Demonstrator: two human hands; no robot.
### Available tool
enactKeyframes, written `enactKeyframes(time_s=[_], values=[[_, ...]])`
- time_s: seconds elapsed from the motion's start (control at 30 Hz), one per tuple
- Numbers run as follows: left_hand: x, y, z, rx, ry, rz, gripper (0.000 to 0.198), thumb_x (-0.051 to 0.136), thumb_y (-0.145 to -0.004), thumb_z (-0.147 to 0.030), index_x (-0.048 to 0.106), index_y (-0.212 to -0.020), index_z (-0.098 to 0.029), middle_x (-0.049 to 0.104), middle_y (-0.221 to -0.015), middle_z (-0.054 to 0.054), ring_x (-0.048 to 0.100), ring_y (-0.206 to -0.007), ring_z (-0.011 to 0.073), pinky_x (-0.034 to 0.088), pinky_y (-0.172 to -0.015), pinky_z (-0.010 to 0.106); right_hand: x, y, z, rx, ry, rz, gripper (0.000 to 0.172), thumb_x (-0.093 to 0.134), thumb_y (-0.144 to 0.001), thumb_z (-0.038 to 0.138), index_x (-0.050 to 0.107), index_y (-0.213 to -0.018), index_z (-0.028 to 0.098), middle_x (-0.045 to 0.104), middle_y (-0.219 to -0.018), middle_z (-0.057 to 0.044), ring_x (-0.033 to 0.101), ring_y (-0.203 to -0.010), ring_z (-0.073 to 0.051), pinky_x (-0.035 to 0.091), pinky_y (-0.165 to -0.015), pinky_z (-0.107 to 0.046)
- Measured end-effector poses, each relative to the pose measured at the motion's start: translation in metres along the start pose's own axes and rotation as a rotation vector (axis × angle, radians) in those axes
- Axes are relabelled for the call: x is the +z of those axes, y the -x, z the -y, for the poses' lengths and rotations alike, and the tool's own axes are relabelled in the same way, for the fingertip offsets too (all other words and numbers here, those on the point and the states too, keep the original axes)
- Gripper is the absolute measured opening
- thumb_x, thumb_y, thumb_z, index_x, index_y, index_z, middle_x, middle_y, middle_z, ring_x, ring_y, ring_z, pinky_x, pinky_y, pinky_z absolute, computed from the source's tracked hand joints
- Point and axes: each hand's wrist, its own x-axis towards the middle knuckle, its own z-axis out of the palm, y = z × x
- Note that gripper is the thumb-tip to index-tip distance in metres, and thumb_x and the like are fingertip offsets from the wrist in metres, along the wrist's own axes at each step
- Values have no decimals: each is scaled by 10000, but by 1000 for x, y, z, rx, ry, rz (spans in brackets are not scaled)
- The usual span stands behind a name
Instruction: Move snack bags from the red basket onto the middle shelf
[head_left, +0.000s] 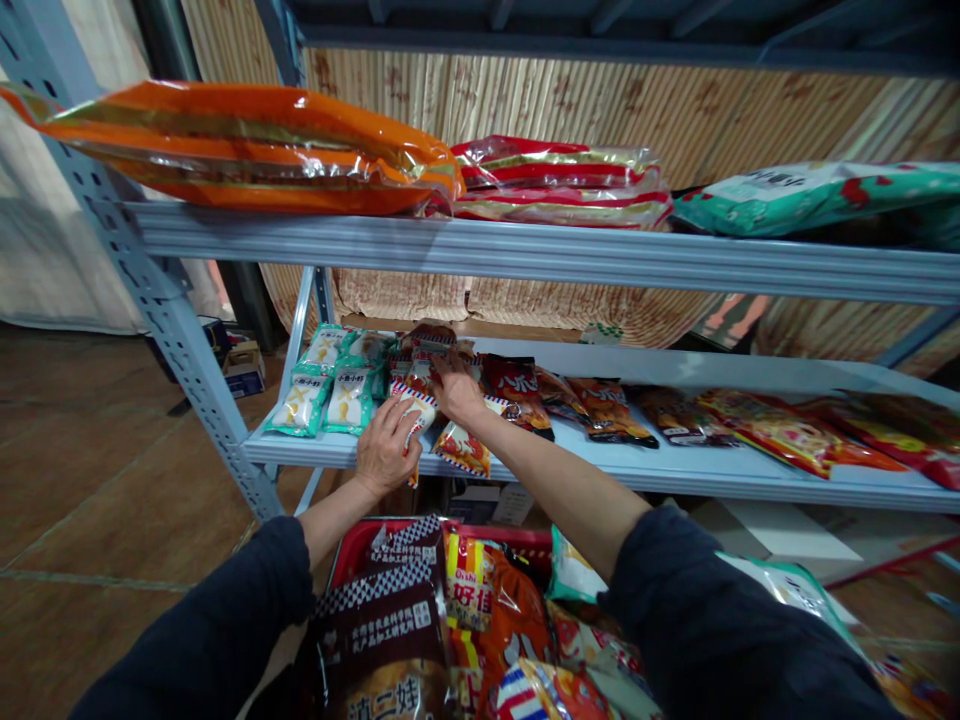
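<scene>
My left hand (388, 445) is closed on a small snack packet (418, 408) with a blue, red and white striped edge, at the front of the lower shelf. Just behind it, my right hand (459, 392) reaches in with its fingers curled at a reddish-brown snack packet (423, 372); its fingertips are partly hidden. Beneath my right wrist lies another stripe-edged packet (463, 450), poking over the shelf's front edge. Brown packets (431, 334) are at the back. To the left, teal-and-white packets (300, 403) lie in rows.
Dark chip bags (517, 388) and red-and-yellow bags (772, 425) line the lower shelf (600, 460) to the right. Large orange (262, 145) and teal (817, 195) bags rest on the shelf above. Below me, a red basket (349, 550) holds many snack bags. A metal upright (176, 330) stands left.
</scene>
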Motion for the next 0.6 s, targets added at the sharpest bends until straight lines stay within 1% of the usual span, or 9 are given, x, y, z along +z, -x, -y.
enactKeyframes(time_s=[0.1, 0.2, 0.27, 0.33, 0.4, 0.5, 0.57, 0.6], values=[[4, -2, 0, -59, 5, -61, 354, 441, -782, -170, 539, -1121, -154, 529, -1209, 108, 395, -1202, 239, 375, -987, 426, 0, -1, 1, -17, 17, -4, 456, 419, -824, 231, 429, -1280, 239, 482, -1289, -74, 412, -1201, -207, 322, -986, -333], [13, -5, 2, -113, -5, -99, 375, 429, -802, -192, 508, -1164, -138, 503, -1236, 125, 388, -1211, 246, 359, -994, 442, -1, -3, 2, -43, 30, 2, 407, 353, -868, 284, 449, -1262, 251, 533, -1232, -59, 454, -1158, -188, 318, -985, -331], [18, -6, 4, -128, -19, -92, 384, 428, -813, -213, 496, -1180, -124, 465, -1278, 133, 348, -1244, 252, 336, -1012, 438, -3, -2, 1, -53, 34, 14, 399, 326, -881, 307, 459, -1253, 258, 555, -1201, -56, 470, -1139, -188, 335, -963, -332], [21, -5, 7, -129, -29, -58, 407, 438, -817, -247, 481, -1201, -120, 413, -1328, 137, 286, -1285, 258, 312, -1029, 436, -5, 1, 0, -50, 39, 22, 397, 328, -879, 319, 469, -1245, 260, 555, -1198, -62, 462, -1143, -202, 342, -949, -347], [22, -3, 8, -133, -28, -18, 436, 447, -819, -278, 459, -1229, -129, 354, -1375, 135, 226, -1315, 263, 292, -1038, 446, -8, 9, -2, -40, 47, 3, 397, 349, -869, 339, 474, -1238, 260, 520, -1239, -73, 420, -1178, -231, 325, -955, -388], [22, 0, 10, -138, -14, 1, 438, 428, -831, -268, 439, -1252, -146, 268, -1426, 126, 170, -1335, 263, 269, -1044, 466, -15, 27, -7, -30, 66, -81, 445, 408, -839, 383, 437, -1262, 249, 399, -1347, -92, 302, -1255, -284, 263, -983, -465], [22, 0, 12, -133, -2, 1, 436, 412, -835, -244, 432, -1259, -146, 235, -1441, 125, 154, -1339, 264, 259, -1046, 476, -19, 42, -14, 29, 74, -109, 524, 450, -811, 411, 378, -1301, 238, 311, -1398, -113, 235, -1285, -320, 250, -975, -498], [22, 0, 13, -137, 3, -2, 441, 411, -834, -239, 425, -1264, -143, 227, -1443, 128, 152, -1339, 266, 258, -1046, 480, -20, 49, -18, 97, 70, -102, 568, 468, -795, 430, 350, -1316, 235, 283, -1409, -128, 228, -1285, -338, 265, -956, -511]])
